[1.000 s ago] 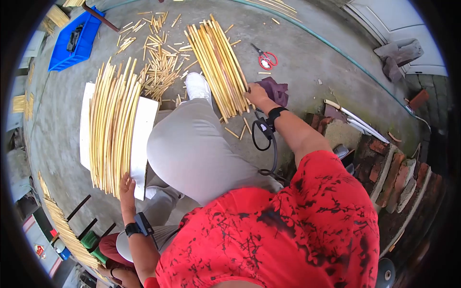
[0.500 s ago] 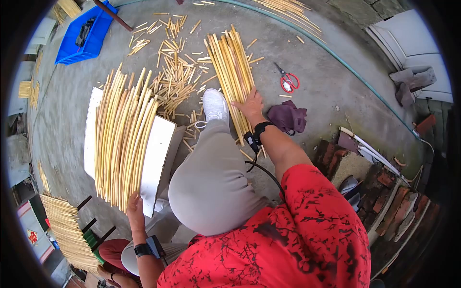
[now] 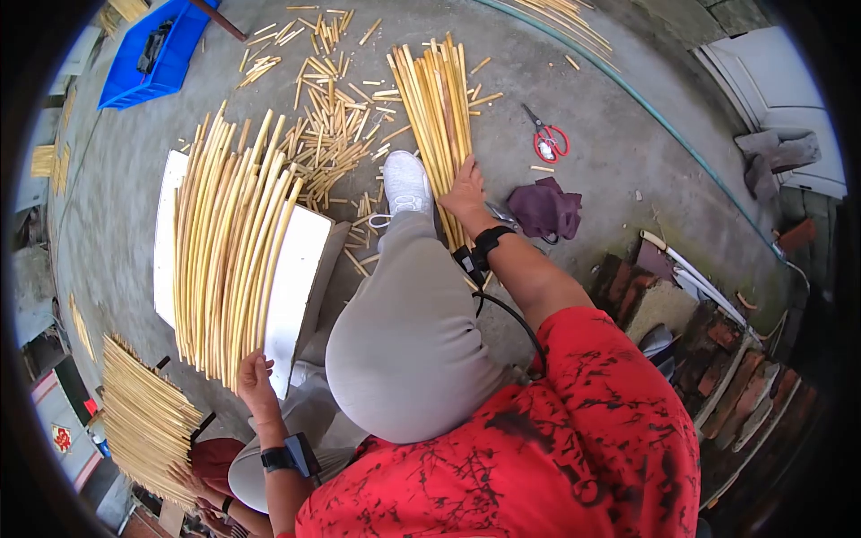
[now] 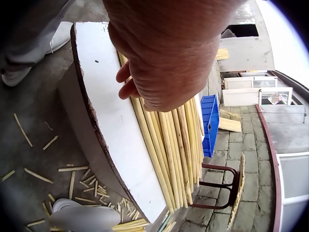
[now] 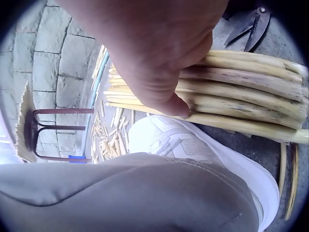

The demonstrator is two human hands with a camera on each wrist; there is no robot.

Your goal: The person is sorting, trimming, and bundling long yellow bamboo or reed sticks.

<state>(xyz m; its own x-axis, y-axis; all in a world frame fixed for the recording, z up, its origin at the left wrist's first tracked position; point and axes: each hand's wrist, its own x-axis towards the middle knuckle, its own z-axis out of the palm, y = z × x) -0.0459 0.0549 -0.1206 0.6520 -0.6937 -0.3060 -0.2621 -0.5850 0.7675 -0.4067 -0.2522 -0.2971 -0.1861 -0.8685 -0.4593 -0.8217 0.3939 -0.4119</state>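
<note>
Pale yellow sticks [image 3: 224, 260] lie side by side on a white board [image 3: 300, 255]. At their near end is my left hand [image 3: 257, 387], its fingers loosely bent; in the left wrist view this hand [image 4: 161, 58] hangs over the sticks [image 4: 176, 150], and contact is unclear. A second bundle of sticks [image 3: 432, 112] rests on the ground beyond the white shoe. My right hand [image 3: 466, 199] grips across its nearer part. The right wrist view shows the right hand's thumb [image 5: 176, 106] against the edge stick of that bundle [image 5: 241, 92], the other fingers mostly hidden.
Short cut pieces [image 3: 332, 134] litter the ground between the bundles. Red-handled scissors [image 3: 549, 142] and a purple cloth [image 3: 545, 209] lie to the right. A blue crate [image 3: 157, 54] is at the upper left, bricks [image 3: 659, 309] at right, and another person's hand [image 3: 188, 480] at lower left.
My right hand has shifted from the ground bundle's right edge to across the bundle. My left fingers have bent slightly at the board sticks' near end. The head view has shifted.
</note>
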